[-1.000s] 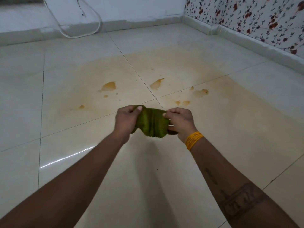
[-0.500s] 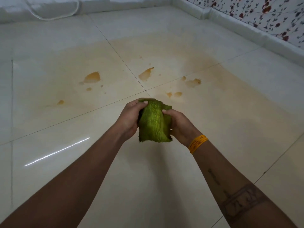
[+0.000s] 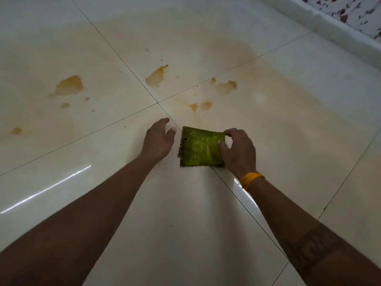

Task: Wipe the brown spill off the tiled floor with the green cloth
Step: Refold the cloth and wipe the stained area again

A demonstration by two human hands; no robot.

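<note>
The green cloth (image 3: 201, 148) lies folded flat on the tiled floor (image 3: 175, 223), just short of the brown spill (image 3: 156, 76). The right hand (image 3: 239, 151) pinches its right edge between thumb and fingers. The left hand (image 3: 157, 140) hovers beside it, fingers relaxed, holding nothing.

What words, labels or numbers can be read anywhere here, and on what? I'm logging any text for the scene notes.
None can be read.
The tattoo band on the right forearm holds shapes that may be letters, too blurred to read.
The green cloth, yellow wrist threads, tiled floor and flowered wall covering carry no text.
</note>
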